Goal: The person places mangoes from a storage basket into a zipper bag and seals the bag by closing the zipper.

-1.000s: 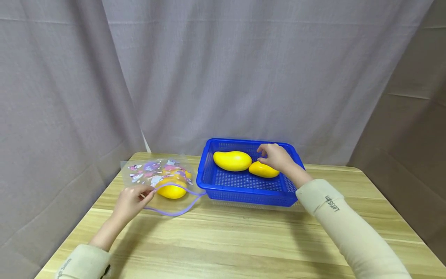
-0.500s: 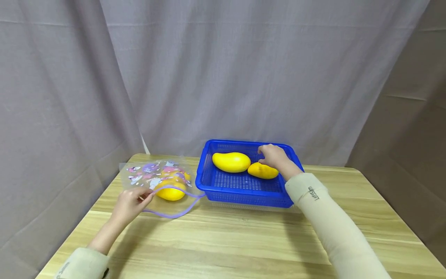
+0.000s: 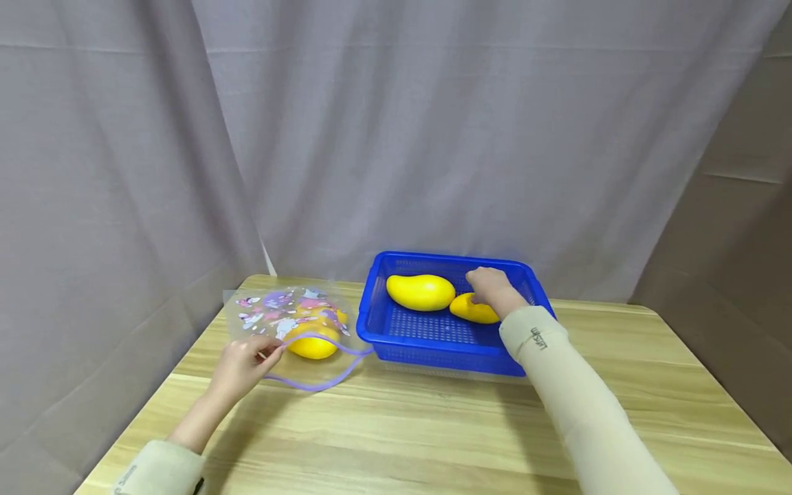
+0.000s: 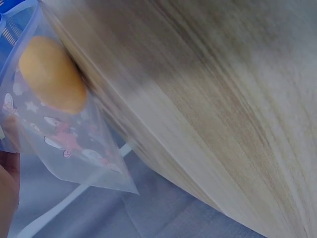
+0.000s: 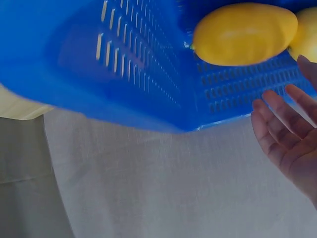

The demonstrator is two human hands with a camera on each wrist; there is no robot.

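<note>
My left hand [image 3: 243, 368] pinches the purple-edged rim of a clear printed plastic bag [image 3: 262, 317], its mouth spread toward me. Inside lies a yellow mango [image 3: 314, 346], with more yellow showing behind it through the printing. In the left wrist view, a mango [image 4: 52, 74] rests within the bag. To the right, my right hand [image 3: 491, 289] reaches into a blue basket [image 3: 427, 346], over the smaller mango [image 3: 473, 309]. The right wrist view has that hand's fingers [image 5: 282, 119] extended and apart from the mango [image 5: 245, 34]. A larger mango [image 3: 421, 293] lies left of it.
The wooden table [image 3: 396, 433] carries both bag and basket, which stand side by side, the bag's rim reaching the basket's left corner. A grey curtain [image 3: 433, 137] hangs close behind the basket.
My right hand has turned and come lower over the smaller mango, its forearm swinging left. The left hand keeps its pinch on the bag's rim. The head view has shifted slightly.
</note>
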